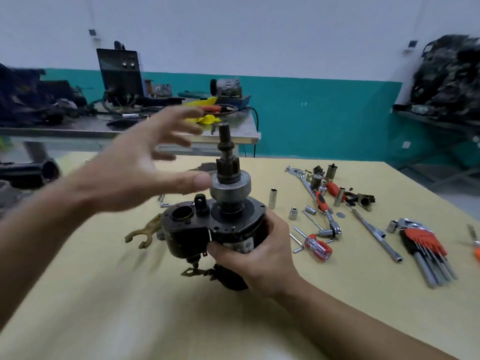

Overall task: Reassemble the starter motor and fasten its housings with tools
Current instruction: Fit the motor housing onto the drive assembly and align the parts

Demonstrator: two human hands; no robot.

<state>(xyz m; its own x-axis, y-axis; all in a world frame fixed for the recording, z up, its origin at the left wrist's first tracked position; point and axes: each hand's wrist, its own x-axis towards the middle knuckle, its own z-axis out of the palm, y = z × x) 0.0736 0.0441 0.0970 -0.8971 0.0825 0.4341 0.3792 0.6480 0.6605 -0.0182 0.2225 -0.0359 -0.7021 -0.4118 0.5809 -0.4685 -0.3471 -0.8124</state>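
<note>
Starter motor (228,229) stands upright in my right hand (255,255). The fingers and thumb are curled round its black body from the right and from underneath. I cannot tell whether its lower end touches the table (104,294). Its shaft (224,141) points straight up above my knuckles, carrying the pinion gear (226,170) and the grey clutch drum (230,187) over the round mounting plate (255,207). The solenoid (181,229) sits on the side of the body away from my right palm, its open bore facing up.

My left hand (135,172) hovers up and to the left of the right one, blurred, with fingers spread apart and holding nothing. Its thumb tip is just beside the drum; whether it touches I cannot tell. Below my left hand, just past the solenoid, a brass-coloured fork lever (141,233) lies on the table.

Out to the right of my right hand lie the tools. A red-handled screwdriver (318,248) is nearest, then loose sockets (293,213), a ratchet wrench (326,211) with an orange-and-black grip and a long bar driver (374,235). Farthest out is a hex key set (420,245) in a red holder. Far beyond both hands stands a metal bench (233,133) with a dark machine box (119,74) and a yellow cloth (206,103).
</note>
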